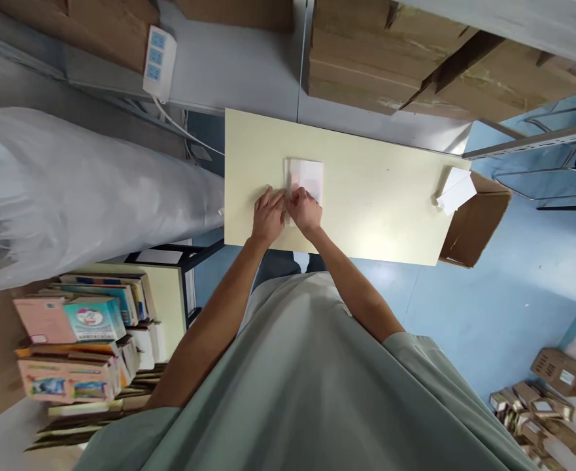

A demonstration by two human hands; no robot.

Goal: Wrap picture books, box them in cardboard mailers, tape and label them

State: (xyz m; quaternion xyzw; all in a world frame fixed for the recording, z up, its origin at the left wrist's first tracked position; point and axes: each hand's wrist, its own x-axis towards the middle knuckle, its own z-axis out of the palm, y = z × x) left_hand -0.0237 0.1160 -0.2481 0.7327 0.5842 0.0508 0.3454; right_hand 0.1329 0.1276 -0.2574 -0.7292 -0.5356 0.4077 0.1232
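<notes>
A thin, flat, white-and-pink rectangular packet (312,175) lies on the pale yellow tabletop (366,190). It looks like a booklet or a folded sheet, though its exact kind is unclear. A narrow translucent strip runs along its left side. My right hand (306,210) rests over its lower left part, the fingers curled and pinched at its left edge. Close beside it, my left hand (269,217) lies on the tabletop with fingers stretched out, the fingertips touching the strip. Both hands cover the packet's lower left corner.
Small white papers (457,191) are stacked at the table's right end, beside an open cardboard box (478,219). Behind stand large cartons (366,65) and a power strip (159,62). A big plastic-wrapped roll (96,183) and stacked books (91,317) are on the left.
</notes>
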